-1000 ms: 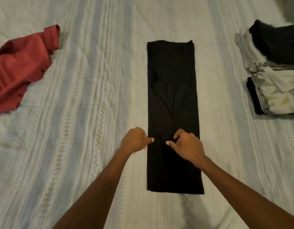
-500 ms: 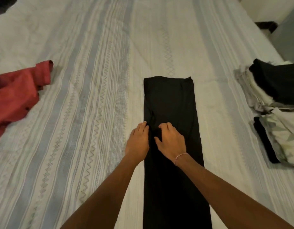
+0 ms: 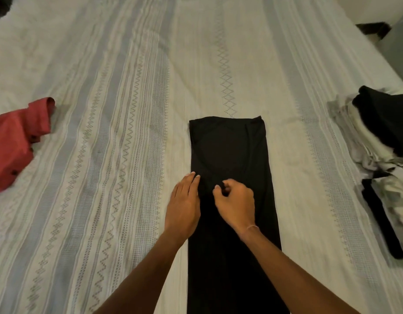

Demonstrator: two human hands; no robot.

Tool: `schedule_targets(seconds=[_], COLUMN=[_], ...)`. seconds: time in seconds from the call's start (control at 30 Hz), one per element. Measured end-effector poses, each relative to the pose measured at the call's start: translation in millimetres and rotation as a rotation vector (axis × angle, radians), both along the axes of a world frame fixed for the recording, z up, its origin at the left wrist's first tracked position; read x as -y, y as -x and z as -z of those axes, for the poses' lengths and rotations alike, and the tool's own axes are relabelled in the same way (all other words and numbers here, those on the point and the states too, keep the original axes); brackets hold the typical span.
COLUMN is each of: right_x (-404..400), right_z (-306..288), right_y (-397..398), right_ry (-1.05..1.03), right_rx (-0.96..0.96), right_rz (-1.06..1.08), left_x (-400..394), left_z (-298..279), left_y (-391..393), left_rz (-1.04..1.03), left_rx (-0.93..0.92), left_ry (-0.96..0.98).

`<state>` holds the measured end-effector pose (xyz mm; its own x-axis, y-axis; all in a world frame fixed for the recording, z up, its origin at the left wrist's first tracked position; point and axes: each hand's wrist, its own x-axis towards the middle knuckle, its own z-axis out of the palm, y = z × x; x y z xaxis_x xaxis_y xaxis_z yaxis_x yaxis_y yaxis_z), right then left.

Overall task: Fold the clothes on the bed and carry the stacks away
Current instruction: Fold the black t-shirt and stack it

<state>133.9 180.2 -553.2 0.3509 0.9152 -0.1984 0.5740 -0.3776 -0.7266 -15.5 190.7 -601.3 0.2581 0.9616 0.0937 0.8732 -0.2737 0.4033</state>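
Head view: left hand [image 3: 183, 203] now flat on black garment [image 3: 232, 155], right hand [image 3: 235, 203] fingers newly curled, pinching cloth; ready for next fold.

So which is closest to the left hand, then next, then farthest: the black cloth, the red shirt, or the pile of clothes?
From the left hand:
1. Black cloth, under its fingertips.
2. Red shirt, off to the left.
3. Pile of clothes, far right edge of the bed.
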Motion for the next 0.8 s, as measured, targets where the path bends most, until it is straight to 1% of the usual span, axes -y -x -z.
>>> schedule_targets(seconds=[0.03,0.1,0.2,0.3,0.37,0.43,0.5,0.57,0.63,0.73,0.8], right_x=[0.4,1.6,5.4,4.8,0.1,-16.0,-43.0,-78.1,-112.9,-154.4,-172.3], right_z=[1.8,6.6,12.9,11.0,8.7,6.6,6.4,7.6,6.9,9.2,12.3], right_y=[-6.5,-16.5,-23.8,-24.4,-24.3,-22.0,-18.0,-13.2,-8.2,-1.7,3.1], right_ry=[0.020,0.083,0.114,0.144,0.111,0.026,-0.055,-0.070,-0.041,-0.011,0.016], right_rx=[-0.063,-0.070,-0.033,0.056,0.084,0.051,-0.044,-0.227,-0.389,-0.553,-0.625], right_rz=[0.045,0.070,0.080,0.060,0.076,0.045,-0.030,-0.050,-0.032,0.000,0.004], left_x=[-3.3,-11.7,-21.9,-38.2,-54.8,-76.6,-104.2,-134.3,-160.1,-187.1,-204.6], left_z=[0.1,2.5,5.6,9.6,10.4,6.7,-3.8,-15.9,-26.0,-35.2,-35.7], left_y=[-1.7,-2.9,-2.7,0.8,4.2,3.2,-4.7,-14.1,-21.2,-29.0,-31.9], left_rz=[-0.003,-0.001,0.004,0.020,0.003,-0.075,-0.198,-0.321,-0.371,-0.397,-0.410], left_rx=[-0.014,-0.042,-0.067,-0.075,-0.036,0.075,0.256,0.390,0.358,0.271,0.260], left_ry=[0.006,0.010,-0.027,-0.033,0.006,0.041,0.076,0.177,0.246,0.270,0.277])
